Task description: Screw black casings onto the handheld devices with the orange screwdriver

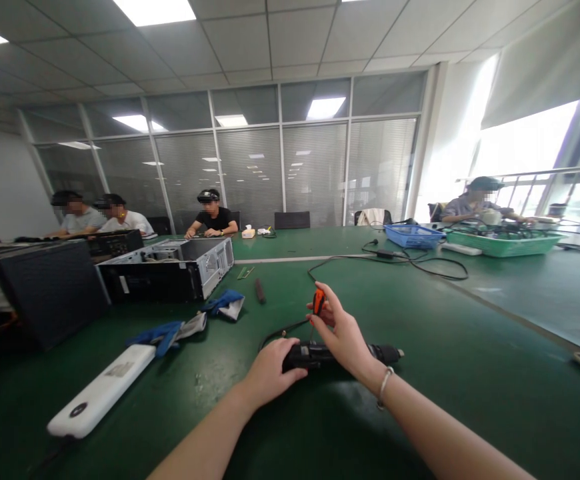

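A black, tube-shaped power tool lies sideways on the green table, its cable curving off behind its left end. My left hand is wrapped round the tool's left end, thumb in front. Above the tool's middle, my right hand grips an orange and black screwdriver between thumb and fingers. The screwdriver stands upright with its thin shaft pointing down at the tool's body; the tip's exact contact point is too small to tell.
Left on the green table are a white power strip, blue-grey gloves, an open metal computer case and a dark case. Farther back are a black cable, a blue basket and a green basket. Several people sit around.
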### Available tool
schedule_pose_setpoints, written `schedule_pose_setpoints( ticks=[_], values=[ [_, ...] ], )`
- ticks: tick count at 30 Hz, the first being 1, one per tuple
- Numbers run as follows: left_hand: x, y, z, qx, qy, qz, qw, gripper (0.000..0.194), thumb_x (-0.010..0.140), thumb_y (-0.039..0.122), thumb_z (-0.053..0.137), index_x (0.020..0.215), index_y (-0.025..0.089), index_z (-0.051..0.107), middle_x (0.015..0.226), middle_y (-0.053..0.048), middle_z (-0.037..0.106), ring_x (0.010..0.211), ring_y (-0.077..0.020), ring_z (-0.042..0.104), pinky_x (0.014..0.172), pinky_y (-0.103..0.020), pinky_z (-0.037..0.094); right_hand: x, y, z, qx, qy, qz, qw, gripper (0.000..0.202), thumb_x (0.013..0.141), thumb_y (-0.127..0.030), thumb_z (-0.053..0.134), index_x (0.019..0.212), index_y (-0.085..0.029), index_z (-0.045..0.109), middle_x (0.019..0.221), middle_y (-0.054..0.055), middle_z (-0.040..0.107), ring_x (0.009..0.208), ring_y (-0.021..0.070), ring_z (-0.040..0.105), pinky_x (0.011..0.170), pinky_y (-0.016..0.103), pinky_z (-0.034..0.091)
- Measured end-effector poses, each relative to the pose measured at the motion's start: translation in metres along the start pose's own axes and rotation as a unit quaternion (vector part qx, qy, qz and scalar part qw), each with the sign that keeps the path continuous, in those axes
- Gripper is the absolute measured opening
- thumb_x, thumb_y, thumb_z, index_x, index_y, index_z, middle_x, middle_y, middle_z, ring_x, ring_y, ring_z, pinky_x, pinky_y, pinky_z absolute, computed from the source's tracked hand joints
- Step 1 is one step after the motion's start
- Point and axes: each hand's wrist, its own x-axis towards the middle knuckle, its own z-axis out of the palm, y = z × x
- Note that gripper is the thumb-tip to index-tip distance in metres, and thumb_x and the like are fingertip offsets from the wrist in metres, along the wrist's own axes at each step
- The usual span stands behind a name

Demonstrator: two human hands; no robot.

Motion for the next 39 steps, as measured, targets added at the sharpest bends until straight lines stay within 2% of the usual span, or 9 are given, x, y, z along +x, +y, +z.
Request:
schedule_pose_setpoints(
  ticks=[4, 9, 14, 19, 25, 30, 32, 35, 39],
  values=[
    [0.0, -0.0003, 0.0012, 0.003, 0.001, -0.003, 1.0, 0.053, 0.077, 0.036, 0.071, 0.124, 0.018, 0.056, 0.123, -0.011, 0.061, 0.113, -0.0278, 0.056, 0.101, -0.039, 0.041, 0.0, 0.0013, -0.001, -0.055, 0.032, 0.008, 0.998, 0.059, 0.084, -0.03, 0.057, 0.14, -0.025, 0.039, 0.088, 0.003, 0.063, 0.074, 0.0168, 0.063, 0.074, 0.031, 0.055],
    [-0.0004, 0.0006, 0.001, 0.002, 0.003, -0.006, 1.0, 0.055, 0.076, 0.035, 0.072, 0.124, 0.017, 0.056, 0.121, -0.011, 0.062, 0.112, -0.0277, 0.057, 0.1, -0.038, 0.042, 0.0001, -0.0005, -0.0012, 0.004, 0.0, 0.014, 1.0, 0.058, 0.088, -0.029, 0.05, 0.143, -0.025, 0.032, 0.091, 0.003, 0.065, 0.079, 0.0162, 0.066, 0.08, 0.031, 0.054],
    [-0.0007, 0.001, 0.0006, 0.002, 0.003, -0.008, 1.0, 0.054, 0.076, 0.036, 0.071, 0.125, 0.02, 0.055, 0.122, -0.01, 0.062, 0.112, -0.0279, 0.057, 0.1, -0.039, 0.042, 0.0017, -0.0007, -0.0013, -0.027, 0.044, 0.023, 0.998, 0.053, 0.083, -0.033, 0.057, 0.134, -0.023, 0.044, 0.089, 0.003, 0.064, 0.073, 0.0163, 0.066, 0.073, 0.03, 0.056],
    [-0.0014, -0.0016, 0.0029, 0.0, 0.008, -0.008, 1.0, 0.055, 0.075, 0.037, 0.071, 0.124, 0.019, 0.055, 0.121, -0.01, 0.062, 0.111, -0.0275, 0.057, 0.099, -0.038, 0.042, 0.0026, -0.0013, 0.0022, 0.018, -0.009, 0.02, 1.0, 0.058, 0.09, -0.03, 0.044, 0.146, -0.026, 0.027, 0.101, 0.005, 0.066, 0.085, 0.0173, 0.068, 0.082, 0.033, 0.055],
    [-0.0023, -0.0012, 0.0019, 0.001, 0.004, -0.008, 1.0, 0.054, 0.076, 0.039, 0.071, 0.124, 0.018, 0.056, 0.119, -0.01, 0.063, 0.109, -0.0273, 0.057, 0.096, -0.036, 0.043, 0.0057, 0.0035, 0.0024, -0.074, 0.025, 0.012, 0.997, 0.057, 0.084, -0.029, 0.055, 0.139, -0.025, 0.04, 0.088, 0.003, 0.064, 0.076, 0.0191, 0.064, 0.077, 0.035, 0.054],
    [-0.0022, -0.0031, 0.0033, 0.006, 0.007, -0.01, 1.0, 0.054, 0.076, 0.04, 0.071, 0.123, 0.019, 0.056, 0.118, -0.01, 0.063, 0.109, -0.0276, 0.057, 0.096, -0.036, 0.044, 0.0046, 0.0051, 0.0026, 0.021, -0.019, 0.015, 0.999, 0.059, 0.088, -0.028, 0.046, 0.145, -0.025, 0.029, 0.096, 0.004, 0.065, 0.083, 0.0169, 0.067, 0.082, 0.033, 0.054],
    [-0.0025, -0.0035, 0.0038, 0.004, 0.008, -0.008, 1.0, 0.054, 0.076, 0.039, 0.072, 0.123, 0.019, 0.056, 0.118, -0.009, 0.063, 0.109, -0.0274, 0.057, 0.096, -0.036, 0.044, 0.0034, 0.0043, 0.0026, -0.005, -0.002, 0.007, 1.0, 0.061, 0.086, -0.03, 0.051, 0.144, -0.024, 0.031, 0.102, 0.005, 0.064, 0.083, 0.0175, 0.066, 0.082, 0.034, 0.054],
    [-0.0032, -0.0027, 0.0036, 0.003, 0.007, -0.005, 1.0, 0.053, 0.076, 0.039, 0.071, 0.123, 0.02, 0.057, 0.118, -0.009, 0.063, 0.109, -0.0272, 0.057, 0.096, -0.037, 0.043, 0.0027, 0.0025, 0.0016, -0.059, 0.029, 0.009, 0.998, 0.059, 0.083, -0.031, 0.056, 0.139, -0.024, 0.039, 0.091, 0.004, 0.064, 0.078, 0.0185, 0.064, 0.079, 0.034, 0.054],
    [-0.0028, -0.0004, 0.0022, 0.007, 0.004, -0.009, 1.0, 0.052, 0.076, 0.038, 0.071, 0.122, 0.02, 0.057, 0.119, -0.01, 0.063, 0.11, -0.0275, 0.057, 0.096, -0.037, 0.043, 0.0029, 0.0008, 0.0016, 0.014, -0.011, 0.018, 1.0, 0.057, 0.088, -0.028, 0.047, 0.143, -0.025, 0.031, 0.093, 0.004, 0.065, 0.084, 0.0176, 0.066, 0.084, 0.034, 0.053]
  ],
)
